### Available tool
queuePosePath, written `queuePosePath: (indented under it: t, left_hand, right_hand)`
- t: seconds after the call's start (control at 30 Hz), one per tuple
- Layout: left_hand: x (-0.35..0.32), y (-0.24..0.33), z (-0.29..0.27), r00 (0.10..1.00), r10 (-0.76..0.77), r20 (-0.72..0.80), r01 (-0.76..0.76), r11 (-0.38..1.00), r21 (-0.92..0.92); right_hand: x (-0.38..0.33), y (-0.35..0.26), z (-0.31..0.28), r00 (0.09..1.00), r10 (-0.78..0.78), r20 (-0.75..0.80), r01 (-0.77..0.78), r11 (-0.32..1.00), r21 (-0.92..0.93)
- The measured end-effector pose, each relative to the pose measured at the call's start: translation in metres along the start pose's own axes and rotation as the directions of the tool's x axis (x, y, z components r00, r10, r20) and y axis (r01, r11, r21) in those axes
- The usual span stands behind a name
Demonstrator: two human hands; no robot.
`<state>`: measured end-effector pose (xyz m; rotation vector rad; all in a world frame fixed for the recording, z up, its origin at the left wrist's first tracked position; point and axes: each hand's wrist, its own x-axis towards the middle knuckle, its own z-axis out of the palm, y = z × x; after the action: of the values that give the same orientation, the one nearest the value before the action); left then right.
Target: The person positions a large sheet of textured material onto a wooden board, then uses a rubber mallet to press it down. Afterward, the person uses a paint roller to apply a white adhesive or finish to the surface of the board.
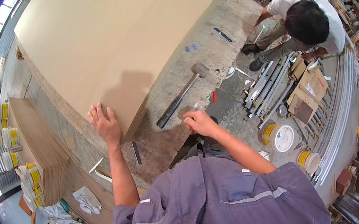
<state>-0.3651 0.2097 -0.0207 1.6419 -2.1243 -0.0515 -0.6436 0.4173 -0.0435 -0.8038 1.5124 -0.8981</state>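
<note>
My left hand (105, 125) lies flat with fingers spread on the near corner of a large beige board or stack of boards (106, 45). My right hand (200, 123) is curled closed by the near edge of the worn workbench (230, 20). A small greyish, blurred shape shows at its fingertips; I cannot make out what it is. Just left of that hand lies a hammer (183, 95) with a grey head and a black grip, its head pointing away. A short dark flat strip (136, 152) rests near the board's corner, and another dark strip (222, 34) lies farther up the bench.
At the upper right a co-worker (313, 25) in a white shirt bends beside metal bars (269, 86) and cardboard (308, 92) on the floor. White buckets (283, 138) stand nearer. On the left are stacked brown sheets (39, 151) and more buckets (33, 176).
</note>
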Motion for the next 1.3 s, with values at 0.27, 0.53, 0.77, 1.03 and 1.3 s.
queuePosePath:
  t: [0.27, 0.53, 0.77, 1.03, 1.3]
  left_hand:
    - [-0.004, 0.009, 0.006, 0.999, 0.035, -0.006, -0.034, 0.993, 0.113]
    - [-0.022, 0.014, 0.009, 0.999, 0.023, -0.030, -0.018, 0.986, 0.165]
    - [-0.066, 0.071, 0.007, 0.996, 0.069, -0.053, -0.061, 0.987, 0.146]
    - [-0.128, 0.155, 0.008, 0.856, 0.467, 0.224, -0.350, 0.840, -0.414]
    - [-0.088, 0.155, 0.052, 0.850, 0.411, 0.331, -0.306, 0.895, -0.326]
  right_hand:
    - [-0.043, 0.136, -0.059, 0.975, 0.219, -0.047, -0.224, 0.950, -0.219]
    - [-0.149, 0.282, -0.164, 0.808, 0.552, -0.207, -0.493, 0.825, 0.276]
    - [-0.201, 0.304, -0.185, 0.713, 0.644, -0.279, -0.548, 0.759, 0.351]
    - [-0.185, 0.288, -0.138, 0.754, 0.592, -0.286, -0.446, 0.780, 0.438]
    - [-0.171, 0.255, -0.073, 0.736, 0.617, -0.281, -0.461, 0.759, 0.460]
